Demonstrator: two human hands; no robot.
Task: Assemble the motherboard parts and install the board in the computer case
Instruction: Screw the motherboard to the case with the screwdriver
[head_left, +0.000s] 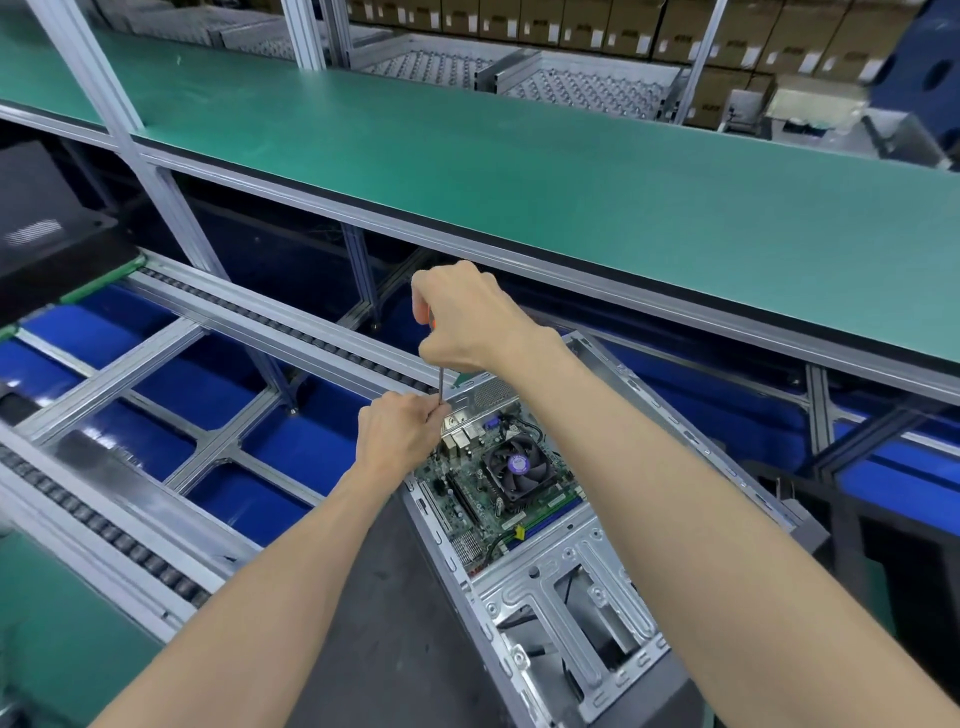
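An open silver computer case (571, 587) lies on its side on the line. Inside it sits a green motherboard (467, 493) with a black CPU cooler fan (517, 465). My right hand (467, 317) grips the orange handle of a screwdriver (440, 384) held upright, its thin metal shaft pointing down at the board's far left corner. My left hand (400, 428) pinches the lower end of the shaft near the tip, just above the rear port block. The tip itself is hidden behind my fingers.
A roller conveyor rail (260, 317) and aluminium frame over blue panels (291, 441) run to the left. A green shelf (519, 171) overhangs the work area. A dark pallet (374, 597) holds the case. Cardboard boxes (623, 26) stand stacked at the back.
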